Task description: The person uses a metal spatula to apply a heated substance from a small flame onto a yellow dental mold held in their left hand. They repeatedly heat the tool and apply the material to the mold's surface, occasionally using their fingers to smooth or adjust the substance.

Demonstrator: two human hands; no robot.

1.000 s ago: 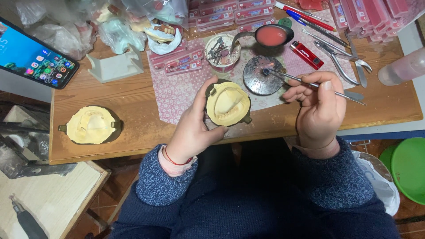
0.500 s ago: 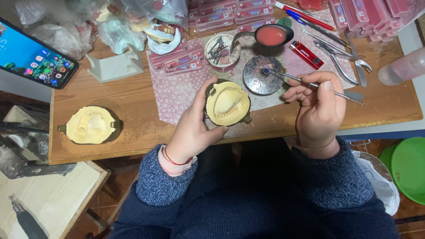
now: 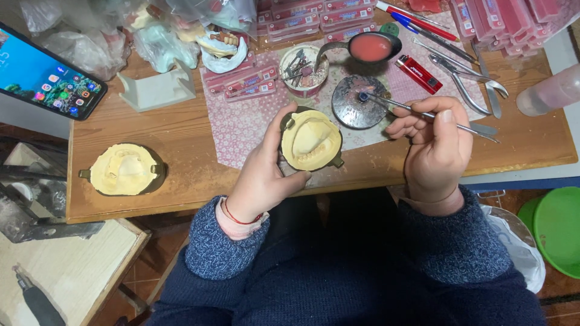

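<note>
one flask half (image 3: 311, 140) filled with pale yellow plaster sits in the left hand (image 3: 266, 172), held just above the near edge of the wooden table (image 3: 181, 139). the left hand is closed around the flask half, thumb on its left rim and fingers beneath it. a row of small teeth shows in the plaster near the lower rim. the right hand (image 3: 436, 148) is closed in a pen-like grasp on a thin metal instrument (image 3: 423, 113). the instrument tip rests on a round metal disc (image 3: 355, 110) that lies on the table just beyond the flask half. the disc lies on a pink patterned cloth (image 3: 241, 124). beyond the disc stands a small cup of burs (image 3: 303, 69), and beside it lies a ladle with pink material (image 3: 370, 47). a red lighter (image 3: 418, 73) lies to the right of the ladle, near metal pliers (image 3: 465, 81). pink flat boxes (image 3: 314, 15) are stacked at the far edge. a second plaster-filled flask half (image 3: 122, 169) lies on the table well to the left. a smartphone (image 3: 45, 72) with a lit screen lies at the far left corner. a green bowl (image 3: 559, 229) stands below the table at the right.
</note>
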